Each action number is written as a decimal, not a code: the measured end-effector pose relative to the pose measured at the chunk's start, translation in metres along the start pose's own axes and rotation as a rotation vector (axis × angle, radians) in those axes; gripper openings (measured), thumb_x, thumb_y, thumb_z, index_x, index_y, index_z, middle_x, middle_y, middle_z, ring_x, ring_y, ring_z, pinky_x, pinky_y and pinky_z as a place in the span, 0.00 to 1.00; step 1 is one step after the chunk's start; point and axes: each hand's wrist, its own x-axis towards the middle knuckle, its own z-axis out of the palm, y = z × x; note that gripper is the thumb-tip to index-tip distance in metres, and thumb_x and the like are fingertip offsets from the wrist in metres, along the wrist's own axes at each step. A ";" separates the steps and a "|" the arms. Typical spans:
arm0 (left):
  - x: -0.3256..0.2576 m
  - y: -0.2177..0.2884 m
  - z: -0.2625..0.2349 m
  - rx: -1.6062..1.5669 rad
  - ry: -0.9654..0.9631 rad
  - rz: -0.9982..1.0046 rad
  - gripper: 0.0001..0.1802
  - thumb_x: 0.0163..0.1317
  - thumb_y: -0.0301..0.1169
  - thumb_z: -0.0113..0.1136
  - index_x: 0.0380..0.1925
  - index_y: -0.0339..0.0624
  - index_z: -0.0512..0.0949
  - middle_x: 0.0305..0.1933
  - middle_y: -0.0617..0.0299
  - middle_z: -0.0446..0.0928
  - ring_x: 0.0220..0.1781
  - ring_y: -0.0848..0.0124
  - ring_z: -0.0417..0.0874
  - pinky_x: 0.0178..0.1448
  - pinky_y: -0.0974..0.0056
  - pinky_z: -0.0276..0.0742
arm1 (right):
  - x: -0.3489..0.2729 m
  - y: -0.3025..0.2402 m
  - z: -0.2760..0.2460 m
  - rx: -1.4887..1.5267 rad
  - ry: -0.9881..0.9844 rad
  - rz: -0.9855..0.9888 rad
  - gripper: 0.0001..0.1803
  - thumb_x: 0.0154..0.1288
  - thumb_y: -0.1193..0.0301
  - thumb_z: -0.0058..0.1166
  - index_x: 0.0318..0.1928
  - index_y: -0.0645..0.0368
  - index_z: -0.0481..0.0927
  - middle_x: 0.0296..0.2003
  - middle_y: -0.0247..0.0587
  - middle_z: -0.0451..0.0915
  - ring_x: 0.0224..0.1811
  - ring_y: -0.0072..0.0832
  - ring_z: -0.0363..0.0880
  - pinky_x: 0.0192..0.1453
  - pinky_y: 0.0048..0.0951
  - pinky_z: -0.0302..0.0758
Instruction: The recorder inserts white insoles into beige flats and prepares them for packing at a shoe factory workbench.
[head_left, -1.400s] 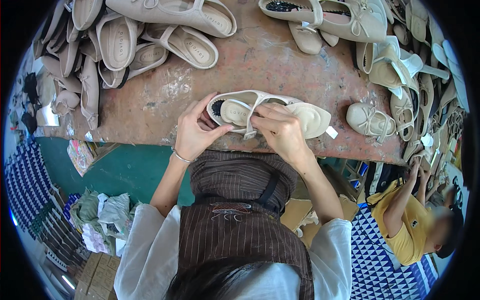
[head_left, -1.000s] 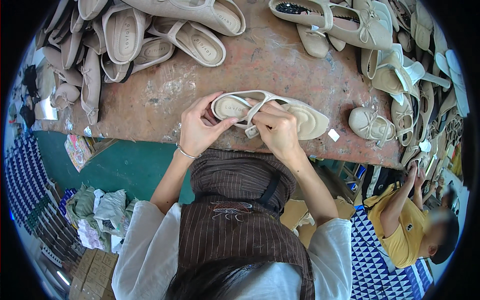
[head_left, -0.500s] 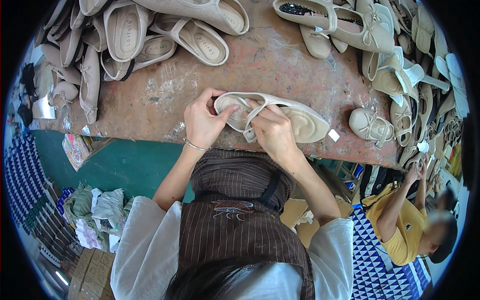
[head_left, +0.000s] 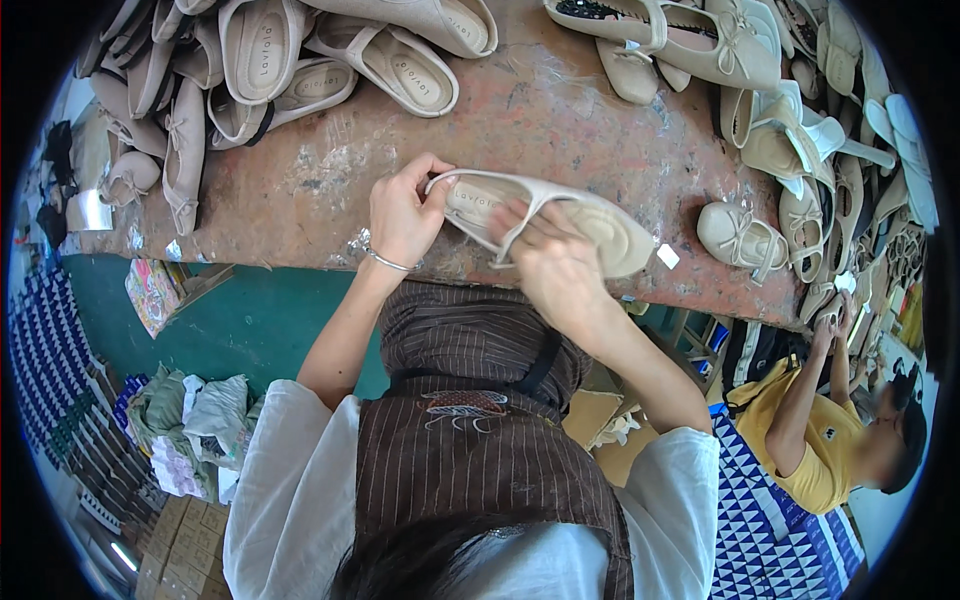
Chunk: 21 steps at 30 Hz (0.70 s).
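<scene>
Both hands hold a cream flat shoe (head_left: 545, 215) above the workbench (head_left: 560, 110) near edge.
My left hand (head_left: 405, 215) pinches its heel rim; my right hand (head_left: 555, 265) grips strap and insole. I judge it light, pliable, best held by the sole edges.

The beige shoe (head_left: 560, 215) looks like matt, smooth leather (its insole paler, padded); the workbench (head_left: 560, 110) beneath is rough, worn, paint-scuffed wood; a thin metal bangle (head_left: 385, 262) glints.
</scene>
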 end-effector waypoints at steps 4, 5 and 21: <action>0.003 -0.001 -0.001 -0.005 -0.027 -0.054 0.04 0.61 0.28 0.62 0.33 0.40 0.83 0.17 0.55 0.75 0.16 0.67 0.73 0.24 0.61 0.66 | -0.014 -0.002 -0.001 -0.151 0.038 0.069 0.16 0.54 0.73 0.53 0.42 0.65 0.86 0.44 0.45 0.87 0.57 0.34 0.82 0.77 0.42 0.59; 0.002 -0.001 -0.001 0.004 -0.051 -0.083 0.04 0.60 0.28 0.62 0.33 0.40 0.83 0.17 0.55 0.75 0.17 0.66 0.73 0.25 0.61 0.66 | -0.017 0.001 0.000 -0.126 0.123 0.033 0.14 0.51 0.77 0.54 0.39 0.65 0.86 0.43 0.47 0.87 0.55 0.35 0.83 0.77 0.43 0.59; -0.105 0.052 0.062 0.256 -0.160 0.731 0.18 0.45 0.29 0.70 0.39 0.38 0.80 0.48 0.54 0.78 0.55 0.51 0.77 0.56 0.51 0.76 | -0.045 0.004 -0.033 0.185 0.500 0.353 0.12 0.50 0.84 0.56 0.37 0.62 0.74 0.49 0.60 0.77 0.47 0.56 0.81 0.67 0.56 0.68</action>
